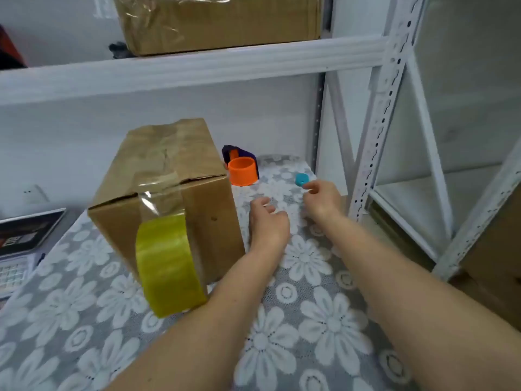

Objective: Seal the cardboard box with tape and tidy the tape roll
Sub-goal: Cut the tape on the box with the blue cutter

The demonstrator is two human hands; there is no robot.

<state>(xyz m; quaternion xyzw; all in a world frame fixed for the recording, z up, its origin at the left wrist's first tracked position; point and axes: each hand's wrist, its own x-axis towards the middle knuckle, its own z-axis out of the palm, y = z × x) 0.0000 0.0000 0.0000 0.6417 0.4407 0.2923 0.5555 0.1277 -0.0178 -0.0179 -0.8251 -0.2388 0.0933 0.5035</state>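
A brown cardboard box [166, 176] stands on the flowered tablecloth, its top flaps closed under clear tape. A yellowish tape roll [169, 263] hangs against the box's near face, joined to the top by a strip of tape. My left hand [267, 221] hovers just right of the box with loosely curled fingers, holding nothing. My right hand [321, 197] reaches farther right, fingertips touching or nearly touching a small blue cap [302, 179]; whether it grips the cap cannot be told.
An orange ring on a purple tape dispenser [242, 167] sits behind the box. A white metal shelf frame [377, 136] rises on the right. Another taped box [220, 21] rests on the upper shelf. A tablet and keypad [25, 235] lie at left.
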